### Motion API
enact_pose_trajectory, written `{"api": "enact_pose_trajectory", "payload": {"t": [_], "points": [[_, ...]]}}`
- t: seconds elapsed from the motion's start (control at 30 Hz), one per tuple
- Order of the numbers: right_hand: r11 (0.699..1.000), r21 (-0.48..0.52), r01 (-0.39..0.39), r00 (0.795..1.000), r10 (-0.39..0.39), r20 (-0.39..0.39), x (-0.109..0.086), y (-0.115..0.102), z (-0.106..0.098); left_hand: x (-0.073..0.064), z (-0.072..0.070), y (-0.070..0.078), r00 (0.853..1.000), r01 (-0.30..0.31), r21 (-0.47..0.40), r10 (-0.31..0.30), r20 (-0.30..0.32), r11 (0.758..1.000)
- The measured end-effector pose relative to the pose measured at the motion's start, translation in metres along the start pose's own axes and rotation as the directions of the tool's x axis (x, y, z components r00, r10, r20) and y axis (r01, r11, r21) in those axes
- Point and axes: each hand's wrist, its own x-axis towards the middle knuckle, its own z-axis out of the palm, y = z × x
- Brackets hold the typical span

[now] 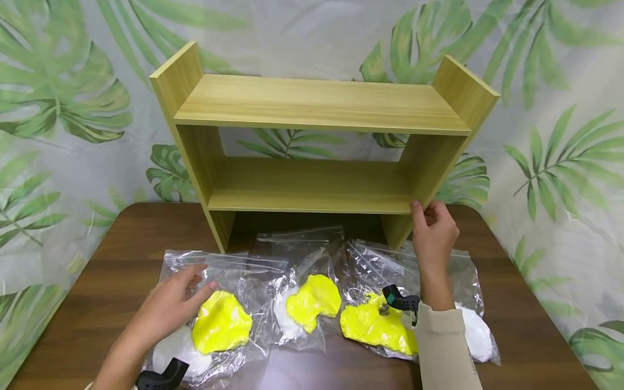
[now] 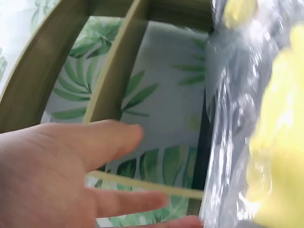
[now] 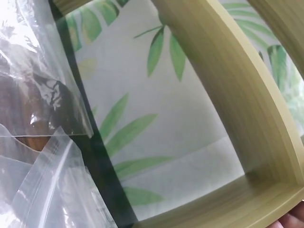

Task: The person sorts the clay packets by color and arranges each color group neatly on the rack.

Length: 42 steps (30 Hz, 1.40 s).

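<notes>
A light wooden two-tier desktop shelf (image 1: 312, 100) stands at the back of the dark brown table. My right hand (image 1: 434, 238) grips the front edge of its right side panel beside the middle board, thumb on the inner side. Only fingertips (image 3: 292, 221) of that hand show in the right wrist view. Over the leftmost clear zip bag (image 1: 244, 309), my left hand (image 1: 168, 303) hovers with its fingers loosely spread and holds nothing. A yellow lump (image 1: 221, 322) and a white one lie in that bag, the thumb close by the yellow.
More clear bags lie along the table (image 1: 127, 271), one with a yellow piece (image 1: 317, 300) in the middle and others at the right with yellow clay-like material (image 1: 377, 325) and a white lump (image 1: 478, 336). A leaf-patterned cloth (image 1: 312, 43) hangs behind.
</notes>
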Motion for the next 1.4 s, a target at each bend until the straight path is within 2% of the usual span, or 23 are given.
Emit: {"api": "enact_pose_trajectory", "payload": {"t": [0.13, 0.23, 0.5, 0.67, 0.87, 0.97, 1.2, 1.4], "points": [[1.000, -0.012, 0.027, 1.000, -0.027, -0.010, 0.000, 0.000, 0.001, 0.002, 0.002, -0.008, 0.997, 0.021, 0.050, -0.024, 0.069, 0.999], [0.999, -0.011, 0.040, 0.999, -0.040, -0.014, -0.001, -0.001, 0.001, 0.003, 0.004, -0.013, 0.994, 0.045, 0.044, -0.049, 0.093, 0.998], [0.997, -0.019, 0.071, 0.997, -0.071, -0.011, -0.001, 0.000, 0.001, 0.011, 0.008, -0.027, 0.987, 0.103, 0.021, -0.105, 0.120, 0.994], [0.995, -0.030, 0.097, 0.995, -0.097, -0.013, -0.002, 0.000, 0.001, 0.012, 0.010, -0.036, 0.985, 0.126, 0.032, -0.128, 0.112, 0.992], [0.994, -0.026, 0.103, 0.995, -0.104, -0.011, -0.002, 0.000, 0.001, 0.013, 0.016, -0.045, 0.984, 0.138, -0.040, -0.133, 0.114, 0.990], [0.994, -0.030, 0.102, 0.995, -0.103, -0.013, -0.001, 0.000, 0.001, 0.013, 0.018, -0.046, 0.984, 0.142, -0.062, -0.134, 0.118, 0.988], [0.993, -0.032, 0.116, 0.993, -0.117, -0.022, -0.001, 0.002, 0.002, 0.015, 0.022, -0.038, 0.984, 0.131, 0.010, -0.132, 0.119, 0.991], [0.992, -0.038, 0.121, 0.992, -0.122, -0.020, -0.001, 0.003, 0.002, 0.017, 0.025, -0.034, 0.981, 0.156, -0.019, -0.153, 0.119, 0.988]]}}
